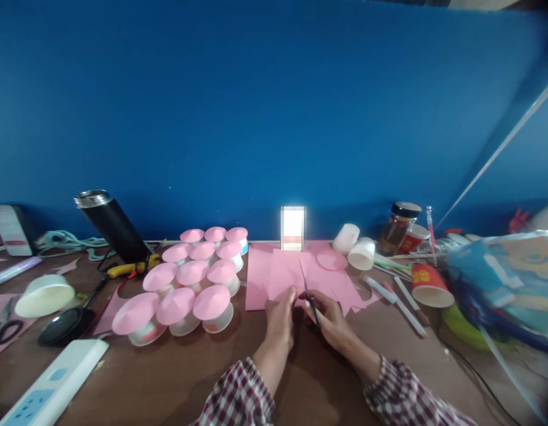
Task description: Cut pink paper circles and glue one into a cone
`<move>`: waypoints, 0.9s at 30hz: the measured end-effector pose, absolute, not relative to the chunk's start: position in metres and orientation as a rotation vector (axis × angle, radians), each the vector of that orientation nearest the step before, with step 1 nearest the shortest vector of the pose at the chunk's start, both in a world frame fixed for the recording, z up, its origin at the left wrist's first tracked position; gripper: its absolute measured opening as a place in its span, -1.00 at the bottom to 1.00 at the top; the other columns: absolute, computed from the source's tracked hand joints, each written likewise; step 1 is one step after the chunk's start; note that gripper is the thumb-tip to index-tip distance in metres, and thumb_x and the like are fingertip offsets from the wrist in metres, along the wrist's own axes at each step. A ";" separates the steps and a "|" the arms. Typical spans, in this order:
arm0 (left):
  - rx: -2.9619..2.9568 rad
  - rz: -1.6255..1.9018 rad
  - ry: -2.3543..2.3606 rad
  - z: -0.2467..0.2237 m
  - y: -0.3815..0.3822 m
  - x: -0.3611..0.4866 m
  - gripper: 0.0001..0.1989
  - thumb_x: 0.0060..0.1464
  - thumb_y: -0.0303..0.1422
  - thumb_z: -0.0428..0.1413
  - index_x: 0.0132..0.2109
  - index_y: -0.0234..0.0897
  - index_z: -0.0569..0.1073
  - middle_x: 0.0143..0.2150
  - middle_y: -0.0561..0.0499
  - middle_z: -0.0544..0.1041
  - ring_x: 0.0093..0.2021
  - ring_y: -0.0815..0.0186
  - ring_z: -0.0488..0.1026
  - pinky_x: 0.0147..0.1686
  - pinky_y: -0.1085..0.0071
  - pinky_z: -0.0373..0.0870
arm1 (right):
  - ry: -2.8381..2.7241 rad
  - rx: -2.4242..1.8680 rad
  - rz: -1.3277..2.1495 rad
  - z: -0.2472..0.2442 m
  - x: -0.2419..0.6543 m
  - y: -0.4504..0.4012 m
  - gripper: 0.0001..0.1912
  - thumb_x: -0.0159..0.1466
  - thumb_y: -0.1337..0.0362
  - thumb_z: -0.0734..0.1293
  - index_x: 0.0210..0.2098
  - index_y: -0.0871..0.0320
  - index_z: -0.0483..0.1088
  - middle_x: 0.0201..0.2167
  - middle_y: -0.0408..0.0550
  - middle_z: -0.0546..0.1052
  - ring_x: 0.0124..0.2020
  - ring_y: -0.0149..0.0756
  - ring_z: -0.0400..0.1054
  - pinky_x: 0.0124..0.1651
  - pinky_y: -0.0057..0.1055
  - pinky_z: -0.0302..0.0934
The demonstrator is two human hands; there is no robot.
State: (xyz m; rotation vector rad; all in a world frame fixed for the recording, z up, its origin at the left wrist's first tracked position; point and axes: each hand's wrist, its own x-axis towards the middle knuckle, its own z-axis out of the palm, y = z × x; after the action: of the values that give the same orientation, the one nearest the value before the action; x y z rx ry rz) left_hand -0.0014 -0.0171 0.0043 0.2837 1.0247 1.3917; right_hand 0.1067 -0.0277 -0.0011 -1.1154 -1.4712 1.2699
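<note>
The pink paper, just beyond the left hand that pinches its near edge, looks light, bendy and easily creased, so is best held by that margin, away from the scissors gripped in the right hand.

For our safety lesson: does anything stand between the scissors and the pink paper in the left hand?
Nothing visible does: the scissors in the right hand overlap, in this view, the pink paper held by the left hand.
</note>
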 end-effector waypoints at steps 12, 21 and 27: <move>0.278 1.380 1.044 -0.003 -0.016 -0.002 -0.67 -0.23 -0.25 0.31 -0.33 -0.37 0.47 -0.51 -0.05 0.50 -0.48 0.23 0.48 -0.48 0.37 0.39 | -1.497 -1.105 1.246 -0.001 0.107 -0.027 -0.56 0.25 -0.04 0.27 -0.12 0.22 0.40 -0.57 -0.20 0.34 -0.55 -0.44 0.19 -0.50 -0.51 0.08; 0.286 1.391 1.026 0.001 -0.015 -0.001 -0.70 -0.23 -0.27 0.30 -0.34 -0.36 0.48 -0.51 -0.05 0.51 -0.46 0.21 0.48 -0.43 0.34 0.40 | -1.467 -1.108 1.268 -0.001 0.108 -0.027 -0.57 0.21 -0.03 0.31 -0.13 0.20 0.41 -0.57 -0.20 0.36 -0.56 -0.44 0.19 -0.52 -0.52 0.07; 0.294 1.397 1.038 -0.001 -0.016 -0.002 -0.69 -0.23 -0.26 0.30 -0.35 -0.37 0.46 -0.53 -0.04 0.49 -0.45 0.22 0.48 -0.45 0.36 0.39 | -1.447 -1.078 1.294 -0.005 0.108 -0.026 -0.59 0.23 0.00 0.32 -0.11 0.20 0.41 -0.56 -0.20 0.35 -0.57 -0.47 0.17 -0.53 -0.53 0.07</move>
State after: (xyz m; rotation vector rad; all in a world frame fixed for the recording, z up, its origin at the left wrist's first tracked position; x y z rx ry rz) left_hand -0.0019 -0.0156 -0.0008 0.2940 1.0384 1.3971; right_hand 0.1083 -0.0260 -0.0050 -1.0777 -1.4468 1.2940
